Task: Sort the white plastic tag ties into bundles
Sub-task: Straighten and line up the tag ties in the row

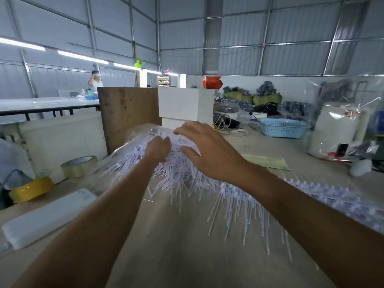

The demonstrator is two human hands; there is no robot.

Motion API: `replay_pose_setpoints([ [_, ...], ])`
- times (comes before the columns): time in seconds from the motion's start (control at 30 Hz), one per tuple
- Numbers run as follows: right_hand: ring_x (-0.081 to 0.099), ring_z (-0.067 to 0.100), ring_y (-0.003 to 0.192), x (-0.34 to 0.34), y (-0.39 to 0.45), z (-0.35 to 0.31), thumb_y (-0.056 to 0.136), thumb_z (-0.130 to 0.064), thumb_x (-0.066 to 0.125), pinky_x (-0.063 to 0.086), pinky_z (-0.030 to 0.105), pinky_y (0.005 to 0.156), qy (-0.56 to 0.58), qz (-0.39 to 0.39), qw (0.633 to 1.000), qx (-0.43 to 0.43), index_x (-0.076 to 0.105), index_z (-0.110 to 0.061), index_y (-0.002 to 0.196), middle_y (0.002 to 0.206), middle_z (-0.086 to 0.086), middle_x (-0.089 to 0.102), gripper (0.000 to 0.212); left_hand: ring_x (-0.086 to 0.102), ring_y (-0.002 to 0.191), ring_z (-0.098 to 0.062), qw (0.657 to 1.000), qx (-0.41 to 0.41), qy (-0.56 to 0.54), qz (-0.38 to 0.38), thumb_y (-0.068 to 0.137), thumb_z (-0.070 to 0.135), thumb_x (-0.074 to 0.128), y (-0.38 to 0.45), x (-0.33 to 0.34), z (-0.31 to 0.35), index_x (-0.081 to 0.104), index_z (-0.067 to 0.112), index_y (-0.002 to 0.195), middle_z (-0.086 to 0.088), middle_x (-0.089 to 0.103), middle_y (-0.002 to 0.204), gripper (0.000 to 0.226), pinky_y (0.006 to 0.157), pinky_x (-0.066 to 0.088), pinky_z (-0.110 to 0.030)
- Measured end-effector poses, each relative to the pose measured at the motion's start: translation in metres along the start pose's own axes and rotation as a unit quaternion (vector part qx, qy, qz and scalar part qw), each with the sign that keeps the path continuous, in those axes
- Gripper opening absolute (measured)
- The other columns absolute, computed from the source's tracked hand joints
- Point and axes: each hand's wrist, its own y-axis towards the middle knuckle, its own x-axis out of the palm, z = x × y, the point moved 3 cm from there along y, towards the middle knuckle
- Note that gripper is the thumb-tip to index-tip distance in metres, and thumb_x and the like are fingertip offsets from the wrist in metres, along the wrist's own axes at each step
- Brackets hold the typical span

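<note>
Head view, left hand [158, 148] gripping tag ties [182, 175]

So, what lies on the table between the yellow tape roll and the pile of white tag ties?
In the head view, a clear tape roll stands between the yellow tape roll and the tag ties.

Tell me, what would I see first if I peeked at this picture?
You'd first see the big spiky heap of white plastic tag ties in the middle of the table, with the left hand gripping some of them and the right hand spread open over the top. Next comes the bright yellow tape roll at the table's left edge, and a blue basket far off on the right.
</note>
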Motion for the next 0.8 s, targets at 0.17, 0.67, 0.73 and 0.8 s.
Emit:
replay_pose_setpoints([
  [0.17,0.05,0.018,0.123,-0.025,-0.126,0.048,0.1,-0.02,0.058,0.039,0.03,0.103,-0.033,-0.05,0.996,0.071,0.065,-0.023,0.127,0.13,-0.002,0.057,0.028,0.061,0.107,-0.037,0.978,0.15,0.122,0.079,0.098,0.02,0.044,-0.069,0.012,-0.015,0.065,0.009,0.119,-0.017,0.063,0.118,0.031,0.091,0.051,-0.044],
  [0.67,0.05,0.032,0.119,-0.112,-0.331,0.17,0.1,-0.034,0.048,0.046,0.043,0.098,-0.238,-0.052,0.861,0.446,0.062,-0.023,0.124,0.13,0.008,0.058,0.03,0.063,0.082,-0.021,0.923,0.27,0.269,-0.06,0.1,0.055,0.036,-0.181,0.091,0.05,0.05,0.024,0.094,-0.001,0.064,0.092,0.034,0.076,0.052,-0.034],
  [0.73,0.054,0.032,0.117,-0.113,-0.342,0.186,0.101,-0.04,0.047,0.047,0.043,0.098,-0.205,-0.078,0.841,0.495,0.061,-0.022,0.126,0.129,0.011,0.059,0.033,0.061,0.077,-0.019,0.917,0.285,0.276,-0.043,0.101,0.052,0.038,-0.179,0.094,0.045,0.049,0.026,0.093,0.001,0.063,0.088,0.03,0.07,0.05,-0.032],
  [0.8,0.06,0.03,0.1,-0.112,-0.345,0.195,0.1,-0.041,0.05,0.051,0.039,0.086,-0.177,-0.058,0.839,0.512,0.067,-0.023,0.111,0.115,0.01,0.064,0.027,0.058,0.067,-0.017,0.915,0.309,0.261,0.01,0.101,0.048,0.037,-0.175,0.09,0.051,0.055,0.026,0.093,0.003,0.061,0.078,0.029,0.061,0.045,-0.029],
])
